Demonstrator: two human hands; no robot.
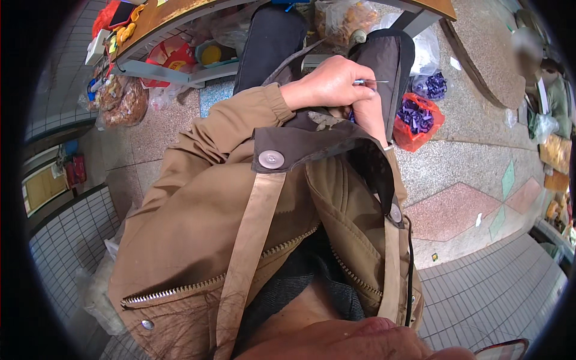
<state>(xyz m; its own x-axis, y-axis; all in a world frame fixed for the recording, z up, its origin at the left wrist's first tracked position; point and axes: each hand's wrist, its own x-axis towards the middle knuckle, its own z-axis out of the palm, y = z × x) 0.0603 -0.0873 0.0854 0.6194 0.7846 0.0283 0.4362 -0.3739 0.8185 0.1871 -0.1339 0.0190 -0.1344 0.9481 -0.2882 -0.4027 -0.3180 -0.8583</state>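
Note:
My left hand (336,83) is closed over my lap, thumb pressed to the fingers. From its grip a thin pointed metal tool with a light blue part (362,81) sticks out to the right. Directly below, my right hand (368,114) is closed and touches the left. A bit of purple (351,114) shows beside its fingers, but what it grips is mostly hidden. A dark apron (318,144) covers my front, and a small crumpled grey-brown scrap (324,120) lies on it near my hands.
Right of my knees, a red plastic bag (418,135) and a clear bag (433,86) contain purple pieces. A wooden table (180,11) on grey metal legs spans ahead, with filled plastic bags (345,21) beneath. More stuffed bags (123,99) stand left. A brown board (489,57) lies far right.

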